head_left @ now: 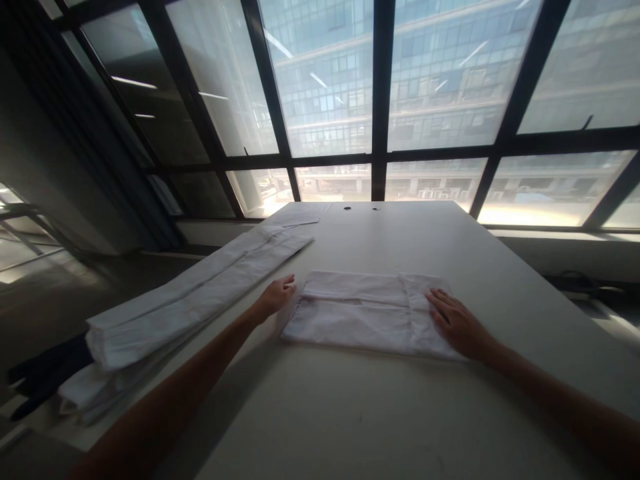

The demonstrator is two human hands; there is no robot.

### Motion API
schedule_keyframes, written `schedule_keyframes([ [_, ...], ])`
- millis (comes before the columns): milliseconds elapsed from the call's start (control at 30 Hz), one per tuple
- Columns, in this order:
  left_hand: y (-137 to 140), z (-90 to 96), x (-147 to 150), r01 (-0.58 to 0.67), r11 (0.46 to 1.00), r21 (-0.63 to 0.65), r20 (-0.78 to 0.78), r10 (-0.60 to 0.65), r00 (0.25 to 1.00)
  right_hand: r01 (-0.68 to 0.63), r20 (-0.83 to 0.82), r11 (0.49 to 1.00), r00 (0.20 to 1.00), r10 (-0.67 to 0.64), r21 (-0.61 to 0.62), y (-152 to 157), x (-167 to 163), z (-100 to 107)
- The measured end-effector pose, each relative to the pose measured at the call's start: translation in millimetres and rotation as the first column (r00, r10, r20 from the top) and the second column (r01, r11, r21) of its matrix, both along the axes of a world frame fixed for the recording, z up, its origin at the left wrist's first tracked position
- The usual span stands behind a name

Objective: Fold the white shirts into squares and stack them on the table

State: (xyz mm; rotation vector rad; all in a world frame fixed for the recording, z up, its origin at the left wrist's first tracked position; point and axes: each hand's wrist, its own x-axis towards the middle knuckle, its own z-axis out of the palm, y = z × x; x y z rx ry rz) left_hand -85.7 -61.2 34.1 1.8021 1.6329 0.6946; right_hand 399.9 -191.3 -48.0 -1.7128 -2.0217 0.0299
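A white garment, folded into a flat rectangle [360, 323], lies on the white table [325, 413] in front of me. A crease or overlap runs along its middle, and a band crosses it near its right end. My right hand [457, 323] rests flat on that right end with the fingers stretched out. Just off the left edge of the garment is my left hand [274, 297], its fingers loosely extended toward the cloth and holding nothing that I can see. Whether it touches the table I cannot tell.
Long white folded garments [200, 300] lie along the table's left side, hanging over the near left edge. Dark cloth [50, 367] shows beneath them. Flat white cloth or paper [303, 215] lies at the far left. Large framed windows [380, 100] stand beyond the table.
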Motion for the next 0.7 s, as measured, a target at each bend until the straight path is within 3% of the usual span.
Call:
schedule_keyframes([
  [133, -10.4, 25.8, -7.4, 0.068, 0.933, -0.353, 0.352, 0.064, 0.934, -0.008, -0.005, 1.0, 1.0, 0.008, 0.023, 1.5, 3.3, -3.9],
  [233, -10.3, 27.2, -7.3, 0.129, 0.89, -0.438, 0.434, 0.084, 0.897, -0.015, -0.002, 0.999, 1.0, 0.015, 0.03, 2.9, 5.1, -6.0],
  [367, -2.3, 14.9, -0.8, 0.153, 0.902, -0.404, 0.361, 0.003, 0.933, -0.018, -0.003, 0.999, 1.0, 0.018, 0.026, 3.3, 5.2, -6.3],
  [567, 1.0, 4.1, 23.6, 0.01, 0.957, -0.291, 0.175, 0.043, 0.984, -0.017, -0.002, 0.999, 1.0, 0.017, 0.032, 2.1, 3.1, -3.5],
  [700, -7.5, 6.2, 39.4, 0.043, 0.976, -0.213, 0.2, 0.0, 0.98, -0.013, 0.013, 1.0, 1.0, 0.013, 0.028, 1.8, 1.8, -2.6],
])
